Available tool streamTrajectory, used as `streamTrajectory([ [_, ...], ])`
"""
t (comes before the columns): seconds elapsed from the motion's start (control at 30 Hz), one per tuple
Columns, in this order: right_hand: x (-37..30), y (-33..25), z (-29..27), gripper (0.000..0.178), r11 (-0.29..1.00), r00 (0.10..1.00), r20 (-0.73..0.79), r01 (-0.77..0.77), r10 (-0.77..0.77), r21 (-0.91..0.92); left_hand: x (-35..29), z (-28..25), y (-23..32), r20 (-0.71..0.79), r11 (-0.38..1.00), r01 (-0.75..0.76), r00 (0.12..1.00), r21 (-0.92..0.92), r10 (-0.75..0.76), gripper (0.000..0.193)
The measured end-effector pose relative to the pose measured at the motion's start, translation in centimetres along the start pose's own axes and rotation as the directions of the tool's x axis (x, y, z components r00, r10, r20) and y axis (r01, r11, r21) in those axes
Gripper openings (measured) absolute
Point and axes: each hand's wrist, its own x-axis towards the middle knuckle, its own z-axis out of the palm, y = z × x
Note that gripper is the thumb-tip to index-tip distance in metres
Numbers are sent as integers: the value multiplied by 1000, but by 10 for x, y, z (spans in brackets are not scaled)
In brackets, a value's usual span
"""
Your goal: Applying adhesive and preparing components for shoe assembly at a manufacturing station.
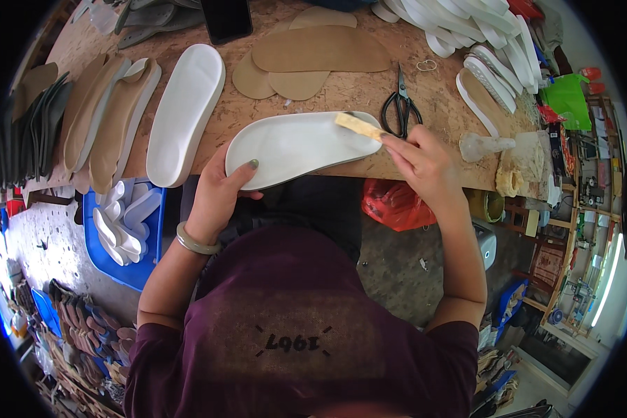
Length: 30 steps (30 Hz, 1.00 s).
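Observation:
A white shoe sole (296,143) lies across the table's near edge, its hollow upper face turned up. My left hand (223,172) grips its left end, the thumb on top of the rim and the fingers underneath. In my right hand (419,159) is a flat, pale yellow brush (359,125), pinched between thumb and fingers. The brush rests over the sole's right end; its far tip is dark. Just left of my left hand, another white sole (187,115) stands lengthwise. Black-handled scissors (400,108) lie close beyond my right hand.
Tan insoles (320,50) overlap at the table's middle back, near a black phone (227,19). Brown-topped soles (122,118) line the left; white soles (460,24) pile up at back right. Below the table are a blue bin (122,268) of white pieces and a red bag (397,205).

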Motion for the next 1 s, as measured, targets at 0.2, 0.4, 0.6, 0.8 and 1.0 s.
streamTrajectory([
  [0.2, 10, -12, 3, 23, 996, 997, -6, 78, -78, 48, -2, 0, -1, -3, 1000, -5, 1000, 2, 5, 44],
  [0.4, -11, -2, -23, 21, 987, 996, 28, -81, 86, -139, -3, 0, -4, 8, 999, -20, 1000, -41, 20, 46],
  [0.6, -25, -36, -61, 17, 964, 944, 193, -265, 267, -37, -5, 3, -5, 16, 996, -84, 996, -24, 85, 46],
  [0.8, -36, -35, -58, 20, 748, 887, 282, -460, 366, 478, -6, 8, -3, 20, 993, -107, 994, -41, 108, 45],
  [1.0, -88, -14, -56, 28, 560, 647, -183, -442, 740, 701, -6, 0, -8, 111, 991, -122, 986, -46, 126, 50],
])
